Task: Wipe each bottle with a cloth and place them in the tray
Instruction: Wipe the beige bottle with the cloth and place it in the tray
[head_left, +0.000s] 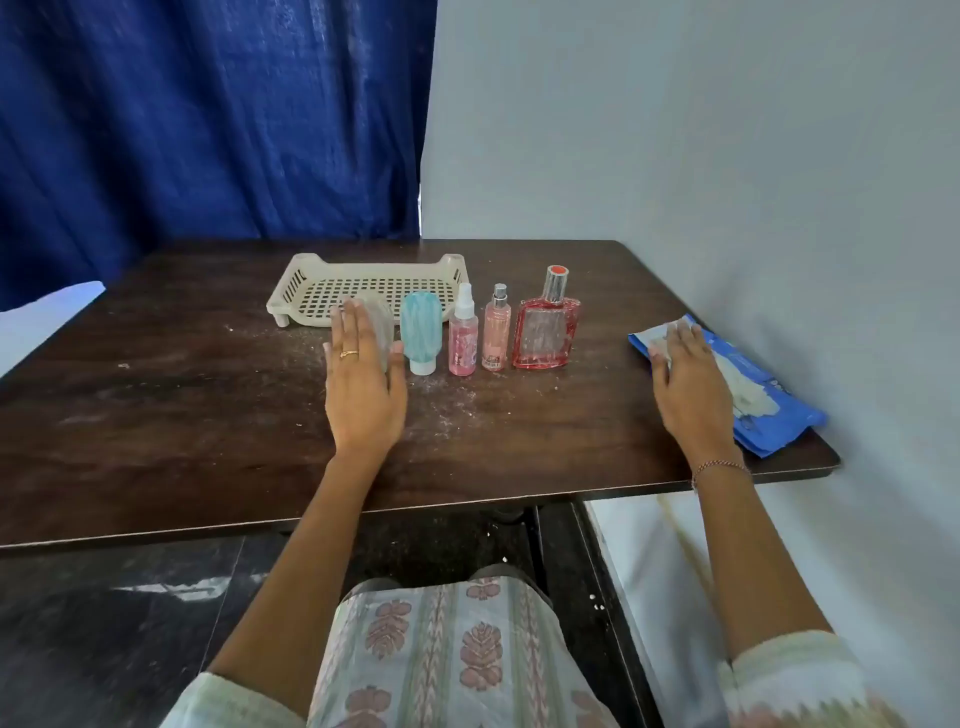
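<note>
At the left end of the bottle row, the left hand (363, 387) has its grip apart: fingers straight, held against the near side of a clear bottle (383, 325), not closed round it. Prob. this one goes first, as it is nearest the tray (291, 285). Far right, the right hand (685, 384) lies w/ fingers stretched on a white cloth (653, 333) atop a blue pack (779, 421), I think to draw it out for wiping. No bottle is in the tray yet; the others stand in line: teal bottle (421, 332), pink spray bottle (463, 340), small pink bottle (496, 335), red perfume bottle (545, 335). White dust lies on the table (156, 395). The tray sits just behind the row; nothing seems to block the way.
</note>
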